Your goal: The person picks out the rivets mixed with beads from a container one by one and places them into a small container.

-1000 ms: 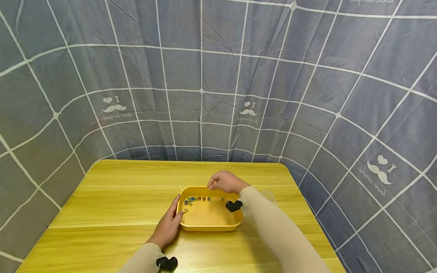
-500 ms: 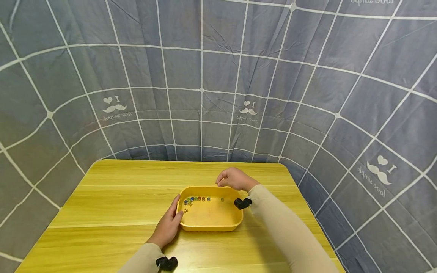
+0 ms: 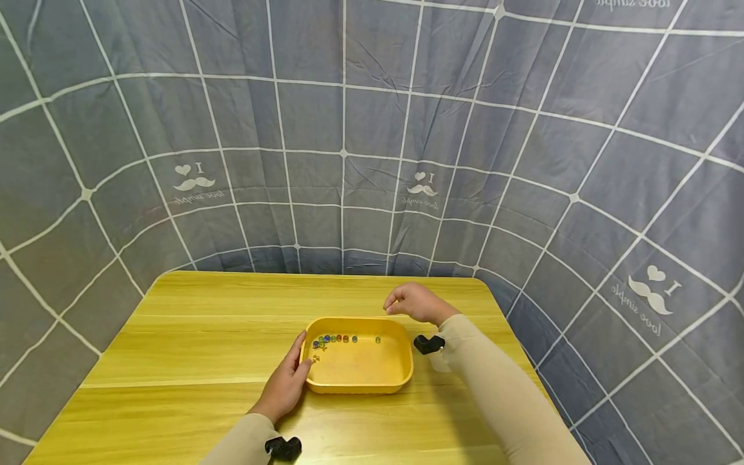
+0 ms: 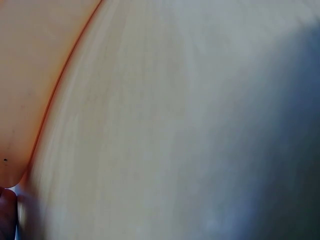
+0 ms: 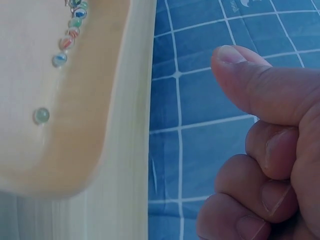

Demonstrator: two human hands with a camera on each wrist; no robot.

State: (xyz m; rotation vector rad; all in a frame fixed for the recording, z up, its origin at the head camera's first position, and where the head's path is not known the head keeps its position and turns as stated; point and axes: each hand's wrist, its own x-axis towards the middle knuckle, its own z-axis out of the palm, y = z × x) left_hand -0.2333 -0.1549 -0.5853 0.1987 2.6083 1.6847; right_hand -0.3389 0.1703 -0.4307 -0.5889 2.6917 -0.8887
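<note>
A yellow plastic tray (image 3: pixel 360 389) stands on the table, and my left hand (image 3: pixel 283 385) holds its left end, thumb at the rim and fingers along the outside wall. Inside, several glass marbles (image 3: pixel 340 338) line the back wall towards the left corner. One green marble (image 3: pixel 378 340) sits apart on the right. Small gold-coloured pieces (image 3: pixel 316 359), too tiny to identify, lie near the left end. My right hand (image 3: pixel 420 303) hovers beyond the tray's back right corner. In the right wrist view its fingers (image 5: pixel 255 185) are curled, thumb against forefinger; nothing shows between them.
A clear container (image 3: pixel 440 364), partly covered by the right sleeve, stands right of the tray. The wooden table (image 3: pixel 192 336) ends at a back edge before a grey checked curtain (image 3: pixel 372 123). Black wrist cameras (image 3: pixel 429 344) are strapped to both sleeves.
My right hand has moved right and slightly away from the tray's back rim. More of the tray's right end now shows. The left hand, tray and marbles have stayed in place.
</note>
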